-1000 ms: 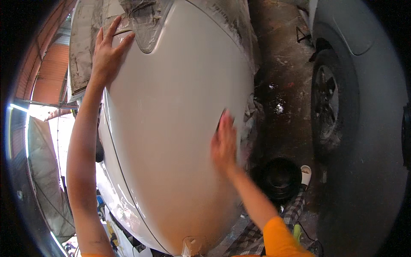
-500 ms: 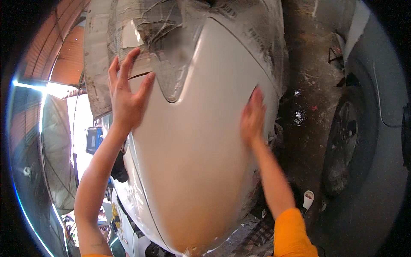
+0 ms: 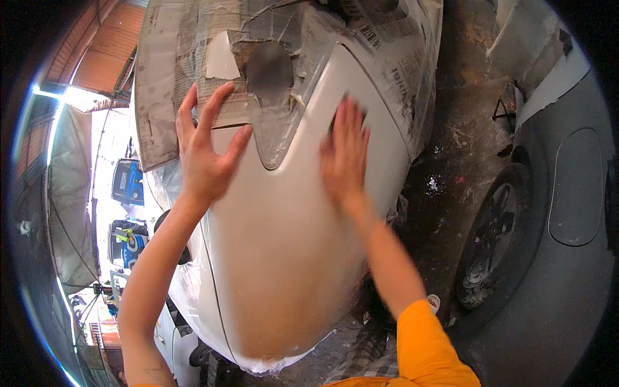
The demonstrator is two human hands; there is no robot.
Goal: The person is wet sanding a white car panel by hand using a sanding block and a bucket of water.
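Note:
A white car body panel [image 3: 290,258] curves away below me, its upper part masked with taped newspaper [image 3: 174,71]. My left hand [image 3: 206,155] lies on the panel at the lower edge of the masking, fingers spread and empty. My right hand [image 3: 345,158] presses flat on the white surface to the right of a masked lamp-shaped patch [image 3: 274,129]; it is motion-blurred and I cannot see anything under the palm. An orange sleeve [image 3: 425,348] covers my right upper arm.
A grey car [image 3: 567,213] with a dark wheel [image 3: 493,238] stands at the right across wet, stained ground [image 3: 445,161]. Blue machines [image 3: 129,180] and hanging tarps [image 3: 64,193] are at the left under a reddish roof [image 3: 106,45].
Both hands have moved up the panel toward the masked area and closer together. The right hand has slid from the panel's right edge onto its face.

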